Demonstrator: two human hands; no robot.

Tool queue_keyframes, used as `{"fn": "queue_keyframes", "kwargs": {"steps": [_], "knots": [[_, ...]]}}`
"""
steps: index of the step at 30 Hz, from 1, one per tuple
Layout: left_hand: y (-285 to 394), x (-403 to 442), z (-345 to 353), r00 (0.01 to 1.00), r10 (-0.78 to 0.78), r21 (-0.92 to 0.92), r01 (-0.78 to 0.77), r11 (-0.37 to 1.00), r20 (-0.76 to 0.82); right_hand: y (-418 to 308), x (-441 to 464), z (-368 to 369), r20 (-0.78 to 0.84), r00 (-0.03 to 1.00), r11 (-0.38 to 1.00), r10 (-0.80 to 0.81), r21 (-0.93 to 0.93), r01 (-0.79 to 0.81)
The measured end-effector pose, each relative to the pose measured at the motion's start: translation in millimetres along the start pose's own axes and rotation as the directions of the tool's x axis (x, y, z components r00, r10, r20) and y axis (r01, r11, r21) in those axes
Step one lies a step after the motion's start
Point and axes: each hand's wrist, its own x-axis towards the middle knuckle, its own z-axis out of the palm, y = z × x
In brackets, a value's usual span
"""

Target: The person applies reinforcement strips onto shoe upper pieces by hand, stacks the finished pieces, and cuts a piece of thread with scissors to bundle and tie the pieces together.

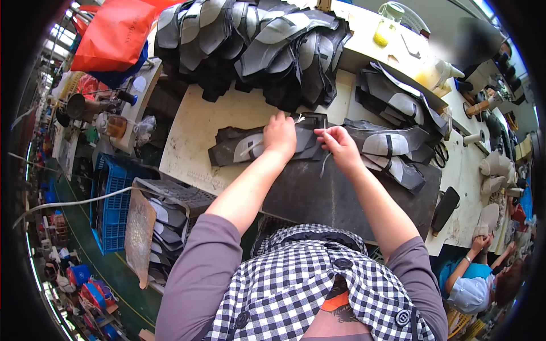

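Note:
Flat grey and black shoe upper pieces (230, 152) lie on the bench in front of me. My left hand (280, 136) rests over them with its fingers curled down, and a small white end (298, 119) sticks out beside the fingertips. What this hand grips is mostly hidden. Just to the right, my right hand (341, 149) pinches a thin grey strip (324, 166), whose loose end hangs below the fingers. Its fingertips are close to the dark edge of the pieces. More shoe upper pieces (378, 144) lie to the right of this hand.
A large heap of shoe uppers (284, 45) covers the back of the bench, with another stack (401, 99) at right. Black scissors (441, 154) lie by a dark mat (352, 190). Crates (116, 196) stand at lower left. Another person (472, 284) sits at right.

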Motion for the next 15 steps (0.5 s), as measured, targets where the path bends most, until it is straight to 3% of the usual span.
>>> {"fn": "queue_keyframes", "kwargs": {"steps": [3, 4, 6, 7, 9, 10, 11, 12, 13, 14, 15], "knots": [[-9.9, -9.7, -9.7, 0.995, 0.087, -0.213, -0.095, 0.972, -0.050, 19.1, 22.6, 0.7, 0.041, 0.963, 0.936, -0.267, -0.224, 0.270], [-14.8, -14.7, -16.8, 0.990, 0.132, -0.280, -0.143, 0.949, -0.057, 9.8, 21.5, 2.6, 0.086, 0.979, 0.882, -0.184, -0.425, 0.203], [-20.0, -25.5, -31.9, 0.974, 0.205, -0.349, -0.224, 0.910, -0.093, -8.8, 19.5, 3.7, 0.125, 0.992, 0.638, 0.007, -0.764, 0.092], [-22.3, -31.7, -38.2, 0.965, 0.225, -0.395, -0.260, 0.881, -0.133, -4.5, 18.5, 2.2, 0.187, 0.980, 0.518, -0.062, -0.833, 0.192], [-28.3, -39.3, -63.9, 0.928, 0.284, -0.435, -0.366, 0.823, -0.242, 0.7, 15.1, 5.6, 0.190, 0.975, 0.480, -0.115, -0.849, 0.222], [-36.9, -46.5, -77.7, 0.959, 0.176, -0.566, -0.274, 0.778, -0.221, 1.8, 13.8, 7.5, 0.195, 0.971, 0.459, -0.141, -0.856, 0.238], [-49.0, -55.5, -91.8, 0.987, -0.024, -0.761, -0.108, 0.640, -0.160, 3.2, 12.8, 7.9, 0.209, 0.965, 0.454, -0.157, -0.853, 0.258], [-74.9, -63.6, -104.9, 0.932, -0.153, -0.729, -0.146, 0.669, -0.328, 5.8, 10.7, 8.1, 0.220, 0.960, 0.451, -0.173, -0.849, 0.276], [-74.8, -69.2, -141.5, 0.953, -0.235, -0.966, -0.142, 0.218, -0.194, 8.1, 10.0, 8.1, 0.232, 0.954, 0.447, -0.191, -0.845, 0.295], [-90.0, -78.9, -161.6, 0.872, -0.349, -0.861, -0.143, 0.489, -0.343, 12.5, 10.8, 7.5, 0.239, 0.946, 0.437, -0.219, -0.843, 0.314], [-121.1, -86.6, -180.6, 0.739, -0.625, -0.968, -0.184, 0.169, -0.250, 19.1, 11.5, 7.1, 0.247, 0.937, 0.427, -0.246, -0.840, 0.334]]}}
